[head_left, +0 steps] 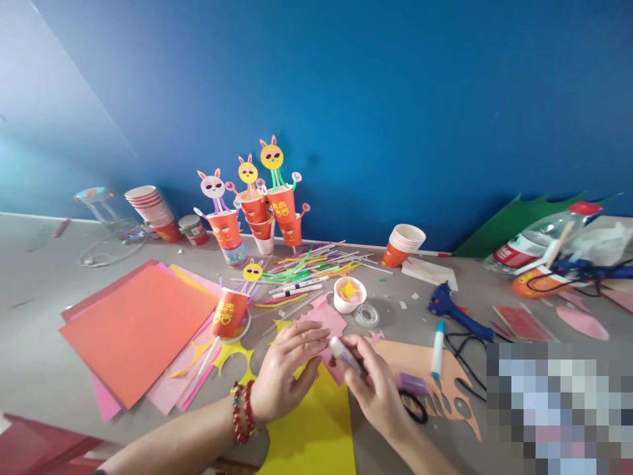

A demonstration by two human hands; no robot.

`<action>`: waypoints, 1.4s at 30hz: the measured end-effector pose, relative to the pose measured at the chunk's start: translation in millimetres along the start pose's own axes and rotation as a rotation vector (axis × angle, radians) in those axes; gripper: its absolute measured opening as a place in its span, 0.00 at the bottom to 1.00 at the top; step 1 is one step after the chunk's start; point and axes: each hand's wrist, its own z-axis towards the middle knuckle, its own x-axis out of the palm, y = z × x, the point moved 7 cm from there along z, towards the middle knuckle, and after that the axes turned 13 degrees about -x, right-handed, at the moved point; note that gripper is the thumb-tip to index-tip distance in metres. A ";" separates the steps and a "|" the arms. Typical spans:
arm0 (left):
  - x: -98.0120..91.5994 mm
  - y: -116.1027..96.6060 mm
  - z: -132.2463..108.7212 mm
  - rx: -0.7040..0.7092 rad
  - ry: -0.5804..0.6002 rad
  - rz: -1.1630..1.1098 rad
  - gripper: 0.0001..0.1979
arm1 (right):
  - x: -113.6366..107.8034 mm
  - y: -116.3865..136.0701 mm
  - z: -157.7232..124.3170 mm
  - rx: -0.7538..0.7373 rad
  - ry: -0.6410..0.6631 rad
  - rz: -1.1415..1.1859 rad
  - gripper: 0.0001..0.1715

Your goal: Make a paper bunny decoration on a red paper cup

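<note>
My right hand point(368, 376) is closed round a pale glue stick point(347, 355), its whitish end pointing up and left. Just left of that end, my left hand point(289, 369), with red bead bracelets at the wrist, has its fingers curved together and the thumb tip close under them. Whatever sits at those fingertips is too small to make out. Below both hands lies a yellow paper sheet point(311, 422), with a cut pink paper point(329, 316) behind it. A purple cap-like cylinder point(411, 384) rests by black-handled scissors point(414, 407) to the right.
Red cups with rabbit faces point(231, 313) stand left and at the back. Coloured sheets point(143, 330) are piled at left. Beyond my hands are a white cup of cut pieces point(349, 305), a tape roll point(366, 315) and pipe cleaners point(316, 260). A blue glue gun point(459, 313) with its cord lies right.
</note>
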 end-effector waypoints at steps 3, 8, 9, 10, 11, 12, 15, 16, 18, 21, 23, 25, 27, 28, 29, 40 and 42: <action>0.4 0.1 0.8 -0.008 0.008 0.014 0.21 | 0.9 -0.7 -0.6 0.005 0.005 0.001 0.07; -0.3 -1.4 1.9 -0.007 0.013 0.023 0.22 | 5.9 -2.6 -4.1 0.040 0.050 0.002 0.06; -0.6 -1.7 1.9 -0.007 0.015 0.017 0.22 | 6.2 -2.9 -4.4 0.044 0.054 0.001 0.06; -1.0 -1.7 1.9 -0.009 0.019 0.009 0.23 | 6.0 -3.1 -4.5 0.044 0.053 0.002 0.06; -1.4 -1.6 1.8 -0.012 0.024 0.000 0.23 | 5.5 -3.3 -4.5 0.041 0.050 0.003 0.06; -1.7 -1.5 1.6 -0.013 0.031 -0.011 0.23 | 4.8 -3.3 -4.3 0.036 0.044 0.004 0.06; -2.0 -1.2 0.4 -0.015 0.058 -0.038 0.25 | 2.4 -3.4 -3.6 0.020 0.024 0.013 0.06; -1.9 -1.3 -0.2 -0.015 0.066 -0.044 0.26 | 1.8 -3.5 -3.5 0.020 0.018 0.015 0.06; -2.1 -2.1 -1.6 -0.007 0.074 -0.050 0.26 | 2.1 -3.7 -3.5 0.030 0.019 0.023 0.06; -2.5 -3.9 -3.0 0.008 0.069 -0.041 0.26 | 4.7 -3.6 -4.3 0.057 0.037 0.035 0.07; -2.7 -4.2 -2.7 0.007 0.062 -0.033 0.25 | 6.2 -3.1 -5.0 0.072 0.047 0.036 0.06; -2.9 -3.9 -1.6 0.002 0.053 -0.030 0.25 | 7.2 -2.3 -5.6 0.074 0.055 0.036 0.06; -2.8 -3.2 -0.3 -0.003 0.045 -0.026 0.24 | 7.3 -1.9 -6.1 0.072 0.059 0.033 0.05; -2.6 -2.8 0.4 -0.004 0.039 -0.020 0.24 | 6.9 -2.1 -6.2 0.072 0.058 0.029 0.06; -2.4 -2.5 1.0 -0.005 0.034 -0.013 0.23 | 6.5 -2.5 -6.1 0.073 0.054 0.025 0.06; -4.1 1.1 3.9 -0.003 -0.057 0.020 0.14 | 5.3 -4.7 -5.0 0.065 0.027 0.034 0.08; -4.2 1.7 4.1 -0.002 -0.064 0.016 0.13 | 5.7 -5.1 -5.8 0.066 0.030 0.024 0.08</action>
